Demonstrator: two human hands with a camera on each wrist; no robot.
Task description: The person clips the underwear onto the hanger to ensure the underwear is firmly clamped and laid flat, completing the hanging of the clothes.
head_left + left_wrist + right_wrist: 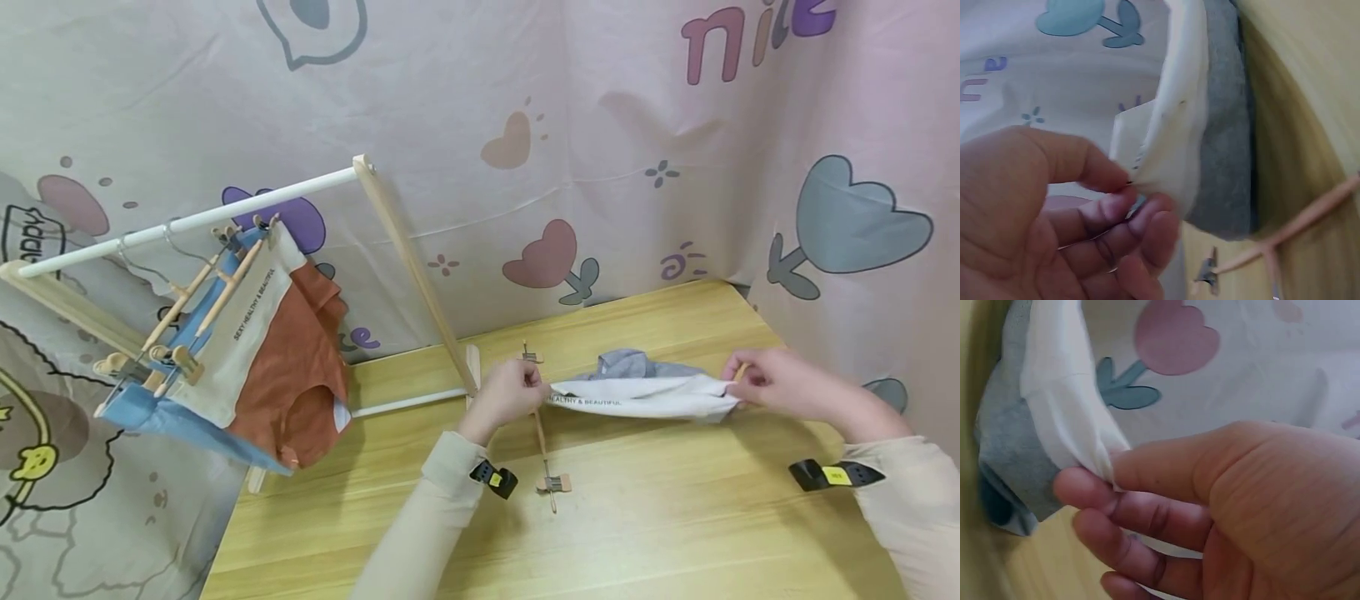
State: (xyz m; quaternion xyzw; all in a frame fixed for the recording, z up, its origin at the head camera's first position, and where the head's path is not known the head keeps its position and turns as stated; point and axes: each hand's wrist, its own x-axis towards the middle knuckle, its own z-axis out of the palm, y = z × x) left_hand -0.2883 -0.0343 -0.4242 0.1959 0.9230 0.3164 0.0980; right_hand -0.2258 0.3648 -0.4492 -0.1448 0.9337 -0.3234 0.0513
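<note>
A pair of grey underpants (648, 398) with a printed white waistband is stretched sideways above the table. My left hand (508, 393) pinches one end of the waistband between thumb and fingers. At the opposite end, my right hand (787, 385) pinches the band the same way. In the left wrist view, the grey cloth (1229, 119) hangs below the white band. The right wrist view has the white waistband (1063, 381) gathered into folds at the thumb. Beneath my left hand lies a wooden clip hanger (542, 437) on the table, partly hidden by that hand.
A small wooden rack with a white rod (262, 200) stands at the left. From it hang rust-coloured underpants (288, 375) and blue underpants (195, 429) on clip hangers. A patterned curtain (450, 108) closes off the back of the wooden table (637, 517).
</note>
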